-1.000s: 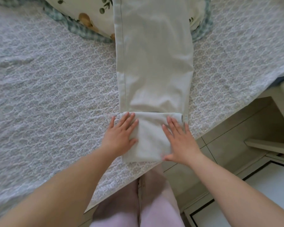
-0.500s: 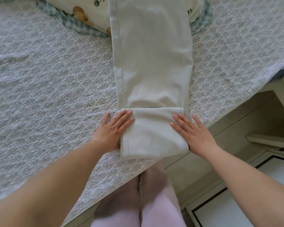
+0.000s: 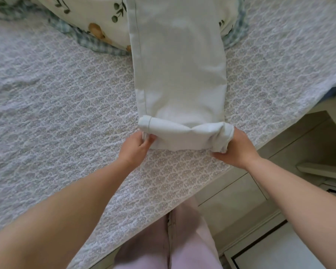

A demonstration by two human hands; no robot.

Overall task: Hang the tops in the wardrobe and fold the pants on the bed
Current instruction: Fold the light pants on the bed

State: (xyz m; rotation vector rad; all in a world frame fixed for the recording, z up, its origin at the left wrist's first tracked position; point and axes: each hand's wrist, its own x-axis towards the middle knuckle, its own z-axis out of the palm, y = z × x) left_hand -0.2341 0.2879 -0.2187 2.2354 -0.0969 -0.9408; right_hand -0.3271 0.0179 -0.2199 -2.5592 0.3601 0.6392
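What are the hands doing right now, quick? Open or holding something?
Left hand: closed, gripping the left end of the folded pants.
Right hand: closed, gripping the right end of the same fold.

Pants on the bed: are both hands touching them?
Touching. The head view shows the left hand pinching the rolled pants at their left end, and the right hand gripping their bunched right end.
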